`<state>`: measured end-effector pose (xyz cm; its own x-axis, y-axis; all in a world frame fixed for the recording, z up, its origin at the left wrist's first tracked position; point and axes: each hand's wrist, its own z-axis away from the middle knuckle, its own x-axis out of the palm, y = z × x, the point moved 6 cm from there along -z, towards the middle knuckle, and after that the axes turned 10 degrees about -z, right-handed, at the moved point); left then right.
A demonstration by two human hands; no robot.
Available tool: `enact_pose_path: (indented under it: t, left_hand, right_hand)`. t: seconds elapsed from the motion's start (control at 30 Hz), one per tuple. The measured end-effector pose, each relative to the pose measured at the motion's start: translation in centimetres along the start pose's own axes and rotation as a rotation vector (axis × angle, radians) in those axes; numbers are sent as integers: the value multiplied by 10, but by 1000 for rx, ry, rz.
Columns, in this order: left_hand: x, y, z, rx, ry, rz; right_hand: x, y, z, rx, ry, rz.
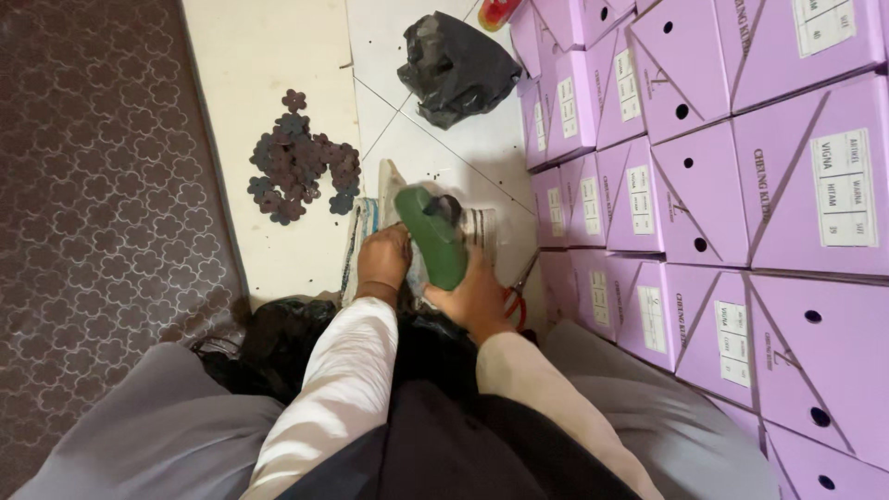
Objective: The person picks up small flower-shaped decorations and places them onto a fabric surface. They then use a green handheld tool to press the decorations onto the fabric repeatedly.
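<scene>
Right hand (479, 298) is gripping the handle of a green tool (432, 235), fingers wrapped closed around it, tool head pressing down onto a folded cloth (477, 225) on the floor. Left hand (382, 260) is resting fingers-down on the cloth just beside the tool; whatever is under it is hidden. Farther out, a pile of dark flower-shaped cutouts (301, 159) is lying on the tile. Beyond, a black bag (456, 67). Purple boxes (704, 167) are stacked at right.

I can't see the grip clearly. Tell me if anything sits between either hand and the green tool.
Nothing visible does. The right hand grips the green tool directly, and the left hand rests beside it on the folded cloth underneath.
</scene>
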<state>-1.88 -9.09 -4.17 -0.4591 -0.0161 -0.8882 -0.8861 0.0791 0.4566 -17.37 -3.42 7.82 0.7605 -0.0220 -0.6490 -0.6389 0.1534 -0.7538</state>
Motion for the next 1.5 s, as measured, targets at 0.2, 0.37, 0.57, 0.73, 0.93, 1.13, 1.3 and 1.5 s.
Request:
enact_pose_path:
  t: [0.2, 0.37, 0.57, 0.73, 0.93, 1.13, 1.3, 1.5]
  left_hand:
    - [-4, 0, 0, 16, 50, 103]
    - [0, 0, 1, 32, 34, 60]
    - [4, -2, -1, 16, 5, 0]
    - [3, -1, 0, 25, 32, 78]
    - [4, -2, 0, 20, 28, 74]
    - [0, 2, 0, 27, 37, 62]
    - [-4, 1, -1, 45, 100, 124]
    - [13, -2, -2, 20, -35, 10]
  right_hand:
    - [-14, -10, -16, -86, 120, -220]
    - [-2, -10, -12, -289, -81, -34]
    - [1, 3, -9, 63, -76, 27]
    - [-14, -12, -20, -75, 57, -329]
    - [-9, -32, 0, -738, 7, 169]
    - [-6, -4, -4, 35, -30, -23]
    - [-15, -28, -17, -228, -56, -52]
    - [-12, -33, -3, -448, 44, 69]
